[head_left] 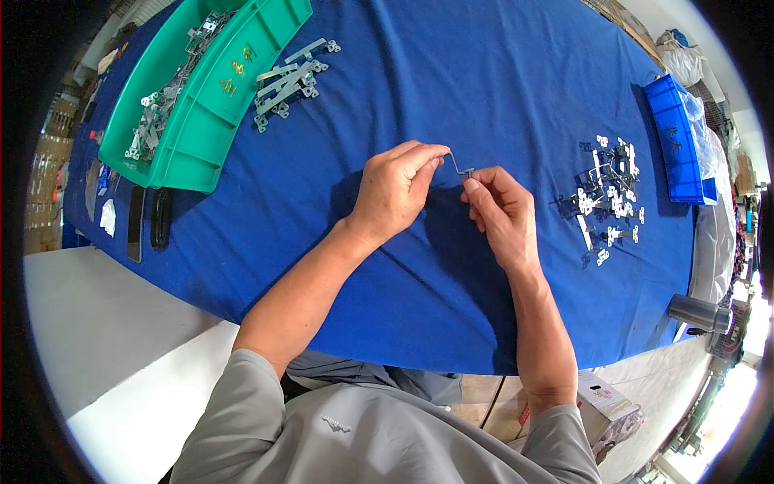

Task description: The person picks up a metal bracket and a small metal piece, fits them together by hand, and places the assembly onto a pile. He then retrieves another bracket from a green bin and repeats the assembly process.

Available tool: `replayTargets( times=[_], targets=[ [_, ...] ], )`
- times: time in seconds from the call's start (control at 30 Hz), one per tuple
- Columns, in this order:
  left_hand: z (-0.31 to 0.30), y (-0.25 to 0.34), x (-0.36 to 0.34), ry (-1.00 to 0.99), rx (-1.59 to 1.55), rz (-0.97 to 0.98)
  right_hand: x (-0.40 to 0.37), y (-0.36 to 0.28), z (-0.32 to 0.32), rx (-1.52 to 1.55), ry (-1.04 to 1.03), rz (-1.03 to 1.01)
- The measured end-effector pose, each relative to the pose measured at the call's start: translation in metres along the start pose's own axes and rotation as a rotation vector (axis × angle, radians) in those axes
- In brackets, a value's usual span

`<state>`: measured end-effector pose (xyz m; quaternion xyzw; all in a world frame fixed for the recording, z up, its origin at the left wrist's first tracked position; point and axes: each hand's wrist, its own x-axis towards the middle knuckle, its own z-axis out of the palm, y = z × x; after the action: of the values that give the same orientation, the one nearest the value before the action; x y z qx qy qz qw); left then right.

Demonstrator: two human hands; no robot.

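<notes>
Between my hands, above the blue cloth, is a thin bent metal bracket (458, 165). My left hand (397, 187) pinches its upper left end between thumb and fingertips. At its lower right end, my right hand (500, 208) is closed on it with thumb and forefinger. The fingers hide both ends of the bracket. To the right of my right hand lies a loose pile of metal brackets (610, 194). A smaller group of flat metal brackets (289, 82) lies up and to the left of my left hand.
A green bin (196, 121) full of metal parts stands at the left. At the right edge is a blue crate (673, 149) with clear plastic in it. A metal cup (698, 313) lies at lower right. A dark phone-like slab (136, 224) and a black case (160, 218) lie at left.
</notes>
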<state>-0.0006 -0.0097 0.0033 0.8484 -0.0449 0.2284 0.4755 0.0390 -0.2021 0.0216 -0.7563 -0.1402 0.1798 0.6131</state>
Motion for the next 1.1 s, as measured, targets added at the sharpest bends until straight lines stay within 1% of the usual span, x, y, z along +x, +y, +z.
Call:
replayTargets(
  times=[0.07, 0.17, 0.37, 0.47, 0.57, 0.67, 0.77, 0.87, 0.9, 0.97, 1.03, 1.1],
  targets=[
    [0.000, -0.002, 0.000, 0.055, 0.087, 0.149, 0.000, 0.002, -0.001, -0.036, 0.010, 0.010],
    [-0.001, 0.000, 0.001, 0.069, 0.103, 0.193, 0.000, 0.001, 0.001, -0.065, 0.031, -0.012],
    [0.001, -0.001, 0.000, 0.088, 0.121, 0.187, 0.002, 0.006, 0.002, 0.097, 0.017, -0.014],
    [0.000, 0.003, 0.001, 0.052, 0.128, 0.216, 0.003, -0.002, 0.004, 0.141, 0.043, -0.024],
    [0.001, 0.003, 0.001, 0.033, 0.121, 0.260, 0.004, 0.005, -0.003, 0.076, -0.047, -0.005],
    [0.000, 0.005, 0.001, 0.019, 0.106, 0.265, 0.002, 0.004, -0.004, -0.028, 0.010, 0.032],
    [0.001, 0.005, 0.000, -0.016, 0.103, 0.271, 0.003, 0.006, -0.006, 0.256, 0.070, 0.008],
    [0.002, 0.000, -0.001, 0.041, 0.042, 0.076, 0.005, 0.004, -0.003, 0.346, 0.094, -0.010],
    [0.001, 0.000, -0.001, 0.041, 0.034, 0.039, 0.003, 0.004, -0.005, 0.262, 0.045, 0.041],
    [-0.001, 0.001, 0.000, 0.040, 0.017, -0.033, 0.000, 0.002, -0.001, 0.133, 0.005, 0.007],
    [-0.001, 0.000, 0.000, 0.042, 0.015, -0.028, -0.002, -0.003, 0.002, 0.015, -0.015, -0.024],
    [-0.001, 0.001, 0.000, 0.039, 0.011, -0.018, -0.001, -0.001, 0.002, 0.006, -0.015, -0.023]
  ],
)
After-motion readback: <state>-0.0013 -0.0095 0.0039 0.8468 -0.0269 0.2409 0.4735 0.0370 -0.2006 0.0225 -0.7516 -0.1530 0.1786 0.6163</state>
